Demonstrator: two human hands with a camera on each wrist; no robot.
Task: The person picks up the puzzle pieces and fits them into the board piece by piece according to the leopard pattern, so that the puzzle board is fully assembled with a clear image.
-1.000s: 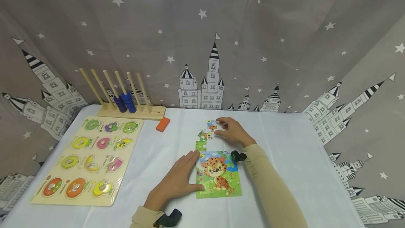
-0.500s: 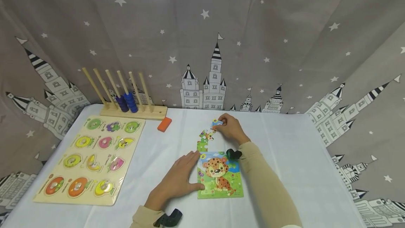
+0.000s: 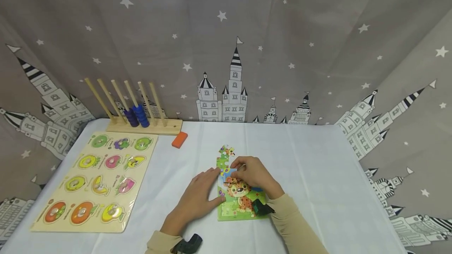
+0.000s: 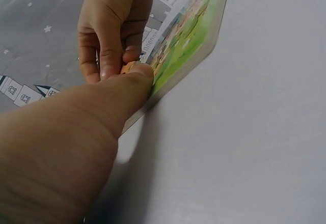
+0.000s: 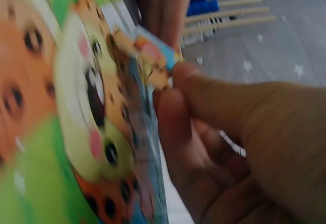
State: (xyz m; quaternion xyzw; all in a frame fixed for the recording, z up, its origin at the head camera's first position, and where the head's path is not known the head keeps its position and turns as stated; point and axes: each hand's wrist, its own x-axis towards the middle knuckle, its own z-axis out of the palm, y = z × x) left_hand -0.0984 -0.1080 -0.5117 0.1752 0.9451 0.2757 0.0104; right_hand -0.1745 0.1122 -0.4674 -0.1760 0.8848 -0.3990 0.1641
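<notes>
Toward the white bench's point(image 3: 328, 167) near edge, pinching right fingers point(image 3: 243, 161) should level the blue-orange puzzle piece point(image 5: 157, 53), straight left fingers point(image 3: 208, 175) steadying the square leopard board point(image 3: 229, 207).

The right hand point(image 5: 224, 122) pinches a puzzle piece point(image 5: 155, 53) close to the leopard puzzle point(image 5: 48, 137); wooden rods point(image 5: 244, 22) lie beyond.

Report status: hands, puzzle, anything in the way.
Right hand pinching puzzle piece at upper left of leopard puzzle. Left hand at its left edge. Other pieces beyond far edge; no obstruction seen.
</notes>
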